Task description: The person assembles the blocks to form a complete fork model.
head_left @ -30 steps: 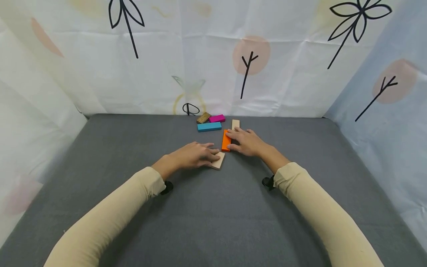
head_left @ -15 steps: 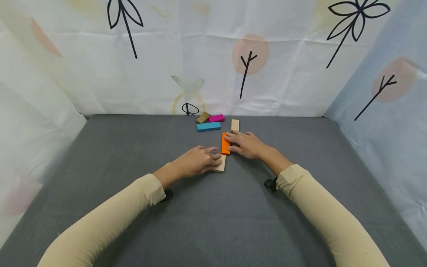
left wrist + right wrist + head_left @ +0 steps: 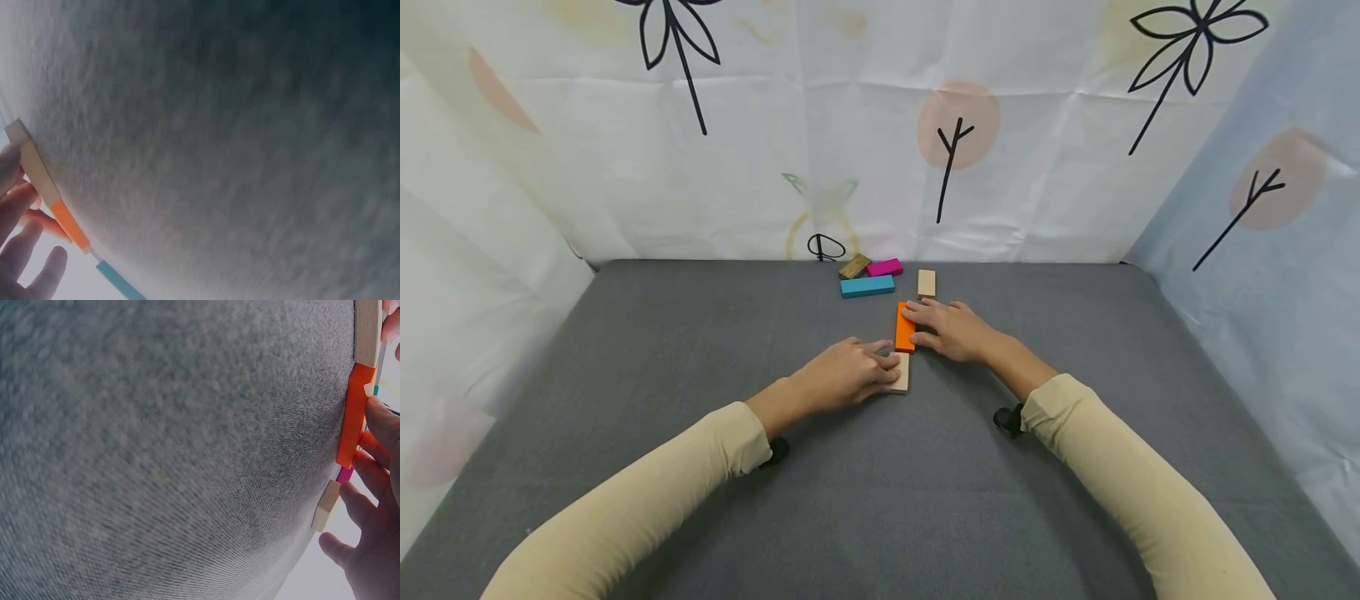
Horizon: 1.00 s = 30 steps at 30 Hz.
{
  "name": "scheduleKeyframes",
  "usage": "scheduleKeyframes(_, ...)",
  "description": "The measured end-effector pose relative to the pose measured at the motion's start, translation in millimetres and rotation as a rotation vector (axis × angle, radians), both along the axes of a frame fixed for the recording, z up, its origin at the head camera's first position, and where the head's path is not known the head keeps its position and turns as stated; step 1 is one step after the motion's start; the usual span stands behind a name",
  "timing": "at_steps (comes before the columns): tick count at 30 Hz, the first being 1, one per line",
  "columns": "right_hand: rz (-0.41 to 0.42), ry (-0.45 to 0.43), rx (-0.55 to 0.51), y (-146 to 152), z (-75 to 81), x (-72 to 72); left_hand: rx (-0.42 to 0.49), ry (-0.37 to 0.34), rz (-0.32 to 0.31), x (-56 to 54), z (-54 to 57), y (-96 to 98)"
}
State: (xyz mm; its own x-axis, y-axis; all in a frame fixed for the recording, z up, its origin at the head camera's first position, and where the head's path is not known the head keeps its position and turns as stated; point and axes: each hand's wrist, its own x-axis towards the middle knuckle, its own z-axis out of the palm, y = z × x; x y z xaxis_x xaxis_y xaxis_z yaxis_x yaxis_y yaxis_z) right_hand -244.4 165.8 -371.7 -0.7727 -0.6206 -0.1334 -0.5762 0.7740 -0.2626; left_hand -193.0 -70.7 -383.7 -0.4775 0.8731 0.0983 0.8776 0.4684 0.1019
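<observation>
My left hand (image 3: 848, 372) grips a plain wooden block (image 3: 901, 377) lying flat on the grey cloth; its fingers cover the block's left part. Just beyond, an orange block (image 3: 905, 329) lies lengthwise, its near end meeting or almost meeting the wooden one. My right hand (image 3: 957, 329) holds the orange block, with the index finger over its far part and the thumb at its right edge. In the right wrist view, the orange block (image 3: 355, 415) and wooden block (image 3: 367, 331) form nearly one line.
A second plain wooden block (image 3: 927, 284) lies beyond my right fingertips. Farther left are a blue block (image 3: 867, 287), a magenta block (image 3: 885, 267) and a brown block (image 3: 854, 267). A patterned white curtain (image 3: 737, 167) rises behind the grey cloth (image 3: 865, 517).
My right hand has slid the orange block slightly toward me. The wooden block under my left hand has turned from slanted to straight and shifted a little nearer, lining up with the orange one.
</observation>
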Motion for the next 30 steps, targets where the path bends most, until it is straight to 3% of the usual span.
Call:
scheduleKeyframes(22,0.033,-0.002,-0.014,-1,1.0,6.2,-0.007,0.017,-0.005,7.3,2.4,3.9)
scheduleKeyframes(30,0.041,-0.010,-0.018,1,3.3,11.4,-0.010,0.080,-0.008,14.1,2.4,10.4)
